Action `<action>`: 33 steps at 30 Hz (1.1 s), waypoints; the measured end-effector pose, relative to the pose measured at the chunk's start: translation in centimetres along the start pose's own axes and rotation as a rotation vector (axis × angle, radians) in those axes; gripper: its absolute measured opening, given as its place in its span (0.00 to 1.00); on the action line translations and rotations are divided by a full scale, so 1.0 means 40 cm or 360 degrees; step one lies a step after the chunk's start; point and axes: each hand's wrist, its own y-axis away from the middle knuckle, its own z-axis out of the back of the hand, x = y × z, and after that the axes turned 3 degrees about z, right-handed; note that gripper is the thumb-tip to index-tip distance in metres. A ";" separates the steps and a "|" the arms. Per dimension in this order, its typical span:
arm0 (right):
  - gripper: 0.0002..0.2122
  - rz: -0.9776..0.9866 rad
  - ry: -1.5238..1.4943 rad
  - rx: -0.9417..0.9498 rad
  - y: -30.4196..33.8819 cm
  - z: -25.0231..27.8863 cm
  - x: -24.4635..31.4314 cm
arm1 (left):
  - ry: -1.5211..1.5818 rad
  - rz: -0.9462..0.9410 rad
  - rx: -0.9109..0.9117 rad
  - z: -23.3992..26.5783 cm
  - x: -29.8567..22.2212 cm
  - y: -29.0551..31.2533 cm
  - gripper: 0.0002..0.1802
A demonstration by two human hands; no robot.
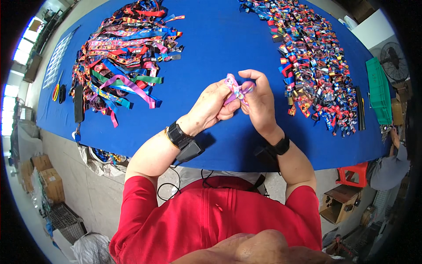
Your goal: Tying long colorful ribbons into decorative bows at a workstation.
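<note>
Between my two hands, above the middle of the blue table, is a pink and purple printed ribbon strap (231, 82), bunched or looped. My left hand (213, 103) is closed, pinching it between thumb and curled fingers. My right hand (260, 103) pinches its other side, with the index finger bent over the top. The strap's lower part is hidden behind my fingers. To the left lies a loose pile of colourful printed straps (125, 48), some with long ends stretched out. On the right, many shorter, folded or bundled straps (314, 61) lie in dense rows.
The blue tablecloth (211, 39) runs beneath everything. Yellow-handled scissors (56, 92) and a dark strip (79, 103) lie at the left edge. A green crate (379, 92) stands at the right edge, near a red stool (353, 174). Another person's arm (395, 138) shows at far right.
</note>
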 end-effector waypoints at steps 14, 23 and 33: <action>0.25 0.0771 0.1157 0.0504 0.035 -0.015 0.044 | -0.0431 0.0181 0.0217 0.056 0.012 -0.024 0.08; 0.18 0.1104 0.1289 0.0585 0.032 -0.042 0.057 | -0.0440 0.0396 0.0198 0.063 0.014 -0.025 0.11; 0.06 -0.0052 -0.0077 -0.0106 0.011 0.004 0.005 | -0.0094 -0.0038 0.0175 0.052 -0.024 -0.014 0.14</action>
